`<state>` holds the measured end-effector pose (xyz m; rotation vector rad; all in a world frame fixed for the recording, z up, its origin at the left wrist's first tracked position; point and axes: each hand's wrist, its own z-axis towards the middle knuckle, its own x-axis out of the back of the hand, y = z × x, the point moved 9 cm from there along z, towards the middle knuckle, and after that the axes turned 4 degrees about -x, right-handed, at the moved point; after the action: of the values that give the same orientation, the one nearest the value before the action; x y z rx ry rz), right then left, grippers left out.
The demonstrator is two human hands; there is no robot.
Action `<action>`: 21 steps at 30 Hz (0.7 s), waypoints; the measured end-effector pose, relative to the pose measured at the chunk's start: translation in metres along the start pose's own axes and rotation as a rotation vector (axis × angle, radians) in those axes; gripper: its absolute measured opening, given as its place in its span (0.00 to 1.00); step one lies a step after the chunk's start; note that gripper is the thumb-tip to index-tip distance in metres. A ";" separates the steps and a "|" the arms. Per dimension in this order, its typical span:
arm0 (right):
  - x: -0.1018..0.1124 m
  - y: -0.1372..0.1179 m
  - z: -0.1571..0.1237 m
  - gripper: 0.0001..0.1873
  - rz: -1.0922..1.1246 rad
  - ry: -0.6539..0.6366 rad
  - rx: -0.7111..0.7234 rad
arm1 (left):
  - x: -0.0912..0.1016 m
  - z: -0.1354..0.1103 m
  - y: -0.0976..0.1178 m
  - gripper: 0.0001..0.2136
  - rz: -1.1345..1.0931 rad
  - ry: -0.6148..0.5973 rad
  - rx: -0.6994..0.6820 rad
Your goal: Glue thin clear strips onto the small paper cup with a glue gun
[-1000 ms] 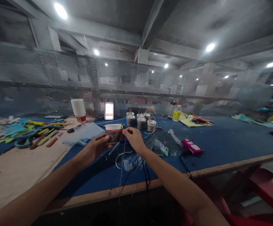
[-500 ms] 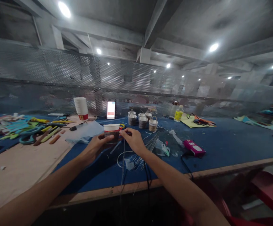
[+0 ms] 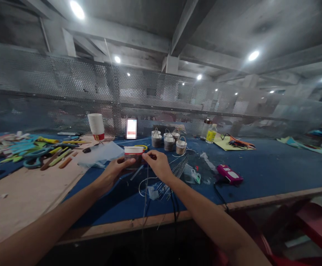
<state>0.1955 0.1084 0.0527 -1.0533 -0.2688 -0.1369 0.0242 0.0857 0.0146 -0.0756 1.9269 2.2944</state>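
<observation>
My left hand point(image 3: 115, 170) is closed round a paper cup point(image 3: 133, 150) with a white rim, a red band and a dark brown wrapped lower part. The cup is upright just above the table. My right hand point(image 3: 158, 164) pinches a thin pale cord point(image 3: 146, 184) against the cup's right side, and the cord hangs down past the table's front edge. Yellow-handled scissors point(image 3: 144, 147) lie partly hidden behind the cup. Beyond my right hand stand several small wrapped cups with loop handles point(image 3: 181, 147). A bundle of thin wires point(image 3: 174, 177) lies under my right forearm.
A stack of white paper cups point(image 3: 95, 125) stands at the back left. Blue-handled scissors point(image 3: 34, 161) and coloured strips lie at the left. A purple box-shaped device point(image 3: 229, 174) with a black cable sits at the right. Yellow-labelled bottle point(image 3: 211, 133) stands behind, and a red chair point(image 3: 316, 225) is at front right.
Almost nothing differs. The view has shifted slightly; both hands keep their grip on the cup and the cord.
</observation>
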 end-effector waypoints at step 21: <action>0.001 0.001 0.002 0.14 -0.012 -0.039 -0.029 | -0.002 0.003 -0.012 0.23 -0.065 -0.116 0.032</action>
<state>0.1959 0.1106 0.0533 -1.0846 -0.3088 -0.1313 0.0278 0.0902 0.0033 -0.0019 1.8749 2.1753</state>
